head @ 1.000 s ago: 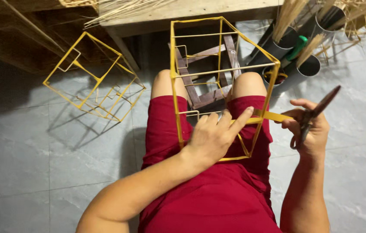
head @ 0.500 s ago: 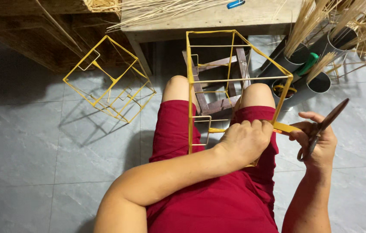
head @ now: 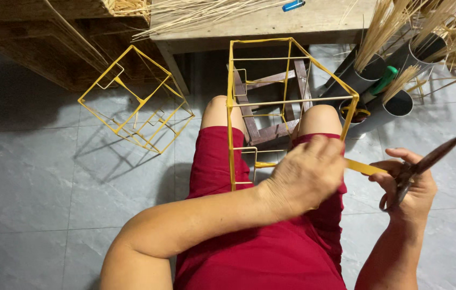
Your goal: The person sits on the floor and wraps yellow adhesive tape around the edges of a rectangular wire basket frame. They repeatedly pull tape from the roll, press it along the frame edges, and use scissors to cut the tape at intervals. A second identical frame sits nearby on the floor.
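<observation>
Head view: left hand [head: 306, 174] closed on yellow frame [head: 287, 91], right hand [head: 408, 188] holding scissors [head: 426, 161].

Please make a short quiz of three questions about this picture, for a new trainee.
1. True or false: the right hand holds scissors.
2. What does the left hand rest on? A) the yellow wire frame on the lap B) the second yellow frame on the floor C) the blue object on the bench
3. Fill in: the grey tubes hold bundles of pale ____.

Key: 1 true; 2 A; 3 straw-like stalks.
</observation>
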